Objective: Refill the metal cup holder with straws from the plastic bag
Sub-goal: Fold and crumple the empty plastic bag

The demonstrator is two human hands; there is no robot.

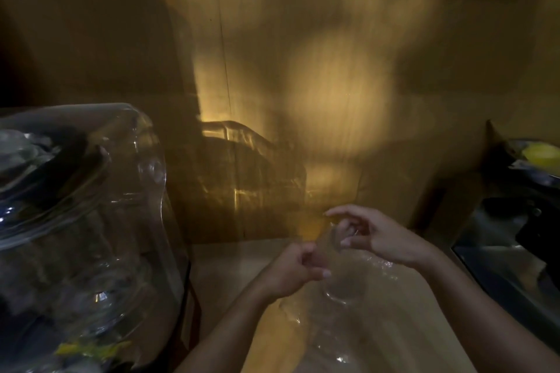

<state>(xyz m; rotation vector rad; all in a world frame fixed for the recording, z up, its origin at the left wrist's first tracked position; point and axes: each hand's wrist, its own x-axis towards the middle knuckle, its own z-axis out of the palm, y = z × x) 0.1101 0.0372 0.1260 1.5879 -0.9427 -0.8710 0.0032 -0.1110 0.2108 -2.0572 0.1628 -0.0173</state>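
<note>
The picture is dim and blurred. Both hands meet over the near middle of the wooden counter [424, 327], working at the top of a clear plastic bag [342, 291] that stands between them. The left hand [291, 272] is curled closed, pinching the bag's film at its left edge. The right hand [372, 236] is half open, fingers hooked into the bag's mouth. At the left stands a large clear plastic container [91, 221]. Straws and the metal holder cannot be made out.
</note>
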